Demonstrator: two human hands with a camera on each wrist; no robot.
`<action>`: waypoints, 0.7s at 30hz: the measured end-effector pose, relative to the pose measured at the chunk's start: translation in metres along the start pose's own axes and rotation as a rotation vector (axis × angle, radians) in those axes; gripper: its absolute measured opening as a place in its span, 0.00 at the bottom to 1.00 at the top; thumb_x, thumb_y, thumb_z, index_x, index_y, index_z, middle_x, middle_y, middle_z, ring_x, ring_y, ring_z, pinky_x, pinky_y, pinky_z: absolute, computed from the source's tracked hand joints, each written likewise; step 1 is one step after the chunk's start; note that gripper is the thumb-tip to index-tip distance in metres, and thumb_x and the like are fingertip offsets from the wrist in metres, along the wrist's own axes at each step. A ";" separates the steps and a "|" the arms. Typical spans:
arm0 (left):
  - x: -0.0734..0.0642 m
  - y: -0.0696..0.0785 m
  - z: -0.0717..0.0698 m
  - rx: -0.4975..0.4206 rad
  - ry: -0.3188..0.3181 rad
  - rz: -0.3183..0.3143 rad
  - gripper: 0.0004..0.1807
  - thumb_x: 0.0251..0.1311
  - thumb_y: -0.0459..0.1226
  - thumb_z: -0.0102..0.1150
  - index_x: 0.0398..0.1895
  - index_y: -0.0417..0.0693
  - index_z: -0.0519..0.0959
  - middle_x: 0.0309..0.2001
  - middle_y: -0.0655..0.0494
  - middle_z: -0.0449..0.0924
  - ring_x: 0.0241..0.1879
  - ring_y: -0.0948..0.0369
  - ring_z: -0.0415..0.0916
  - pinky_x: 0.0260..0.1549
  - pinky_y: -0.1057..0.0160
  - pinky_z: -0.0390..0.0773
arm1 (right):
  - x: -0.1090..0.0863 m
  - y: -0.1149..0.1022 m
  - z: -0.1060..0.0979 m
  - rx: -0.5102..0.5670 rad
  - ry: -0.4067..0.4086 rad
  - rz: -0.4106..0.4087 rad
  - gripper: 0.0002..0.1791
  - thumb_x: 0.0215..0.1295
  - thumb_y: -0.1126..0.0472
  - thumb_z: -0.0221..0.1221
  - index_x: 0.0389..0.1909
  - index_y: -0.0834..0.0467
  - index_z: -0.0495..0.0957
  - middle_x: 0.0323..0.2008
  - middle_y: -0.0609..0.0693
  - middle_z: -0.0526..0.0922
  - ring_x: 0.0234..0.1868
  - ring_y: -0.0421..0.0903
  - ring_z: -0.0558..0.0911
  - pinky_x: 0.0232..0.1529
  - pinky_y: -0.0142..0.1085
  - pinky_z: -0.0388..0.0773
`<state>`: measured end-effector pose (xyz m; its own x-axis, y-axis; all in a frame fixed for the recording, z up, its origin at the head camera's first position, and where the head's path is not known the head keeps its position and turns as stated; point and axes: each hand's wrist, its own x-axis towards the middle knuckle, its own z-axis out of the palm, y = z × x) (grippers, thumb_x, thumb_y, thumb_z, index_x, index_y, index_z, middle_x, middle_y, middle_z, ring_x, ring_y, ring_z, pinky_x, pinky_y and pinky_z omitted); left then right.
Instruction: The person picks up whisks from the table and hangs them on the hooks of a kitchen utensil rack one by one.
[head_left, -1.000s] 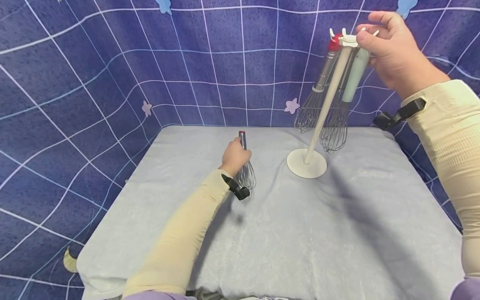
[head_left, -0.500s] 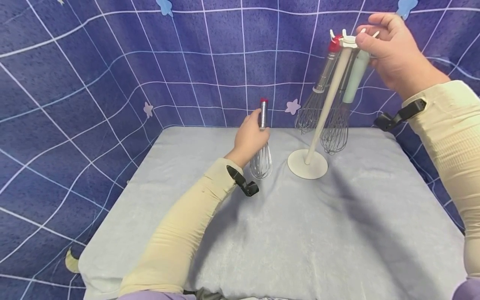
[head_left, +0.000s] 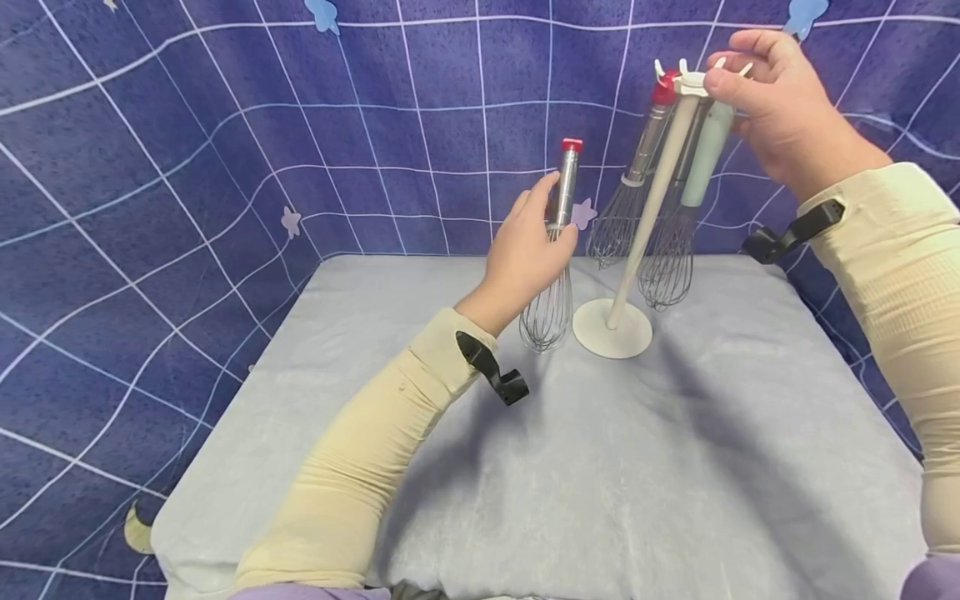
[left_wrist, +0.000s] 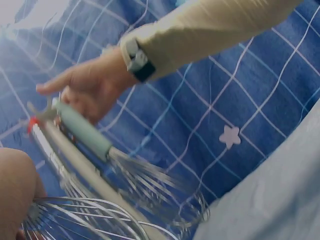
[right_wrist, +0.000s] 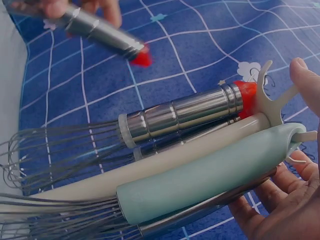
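My left hand (head_left: 528, 250) grips a wire whisk (head_left: 568, 179) where its wires meet the steel handle. The whisk is raised, red-tipped handle end up, left of a cream hook stand (head_left: 655, 212). The right wrist view has this held whisk (right_wrist: 107, 35) at upper left, slightly blurred. At the stand's top my right hand (head_left: 787, 112) holds the hooked head, thumb in front and fingers behind. Off the hooks hang a red-tipped steel whisk (right_wrist: 185, 115), a mint-handled whisk (right_wrist: 210, 172) and more steel-handled ones, partly hidden.
The stand's round base (head_left: 612, 329) rests on a table with a pale grey cloth (head_left: 600, 467). A blue gridded curtain (head_left: 420, 133) with star shapes rises behind the table and along its left side.
My left hand has lifted the whisk from low over the cloth, up and to the right toward the stand. My right hand has kept its place at the stand's top.
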<state>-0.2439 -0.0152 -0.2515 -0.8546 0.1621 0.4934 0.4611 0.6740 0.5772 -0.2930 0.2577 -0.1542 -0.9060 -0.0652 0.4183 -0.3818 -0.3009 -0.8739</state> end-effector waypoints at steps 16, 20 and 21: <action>0.002 0.044 -0.002 -0.065 0.014 0.178 0.38 0.67 0.41 0.60 0.79 0.56 0.60 0.57 0.56 0.75 0.36 0.61 0.72 0.30 0.64 0.73 | 0.000 0.004 -0.002 -0.050 0.017 -0.004 0.29 0.62 0.72 0.66 0.59 0.55 0.63 0.53 0.50 0.74 0.45 0.43 0.77 0.32 0.29 0.77; 0.005 0.054 0.000 -0.074 0.027 0.224 0.38 0.67 0.41 0.60 0.79 0.56 0.60 0.60 0.56 0.74 0.37 0.62 0.74 0.30 0.65 0.74 | -0.001 0.002 -0.001 -0.057 0.018 -0.011 0.30 0.62 0.72 0.66 0.59 0.54 0.63 0.53 0.51 0.73 0.46 0.43 0.76 0.33 0.29 0.77; 0.006 0.056 0.001 -0.074 0.022 0.227 0.38 0.67 0.41 0.60 0.79 0.57 0.60 0.61 0.56 0.74 0.38 0.63 0.75 0.31 0.64 0.74 | -0.001 0.001 -0.002 -0.055 0.020 -0.012 0.30 0.62 0.72 0.66 0.59 0.55 0.63 0.53 0.51 0.73 0.46 0.43 0.76 0.33 0.29 0.77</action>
<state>-0.2229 0.0241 -0.2165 -0.7218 0.2868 0.6298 0.6578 0.5670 0.4958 -0.2929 0.2588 -0.1563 -0.9045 -0.0424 0.4243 -0.4017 -0.2490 -0.8813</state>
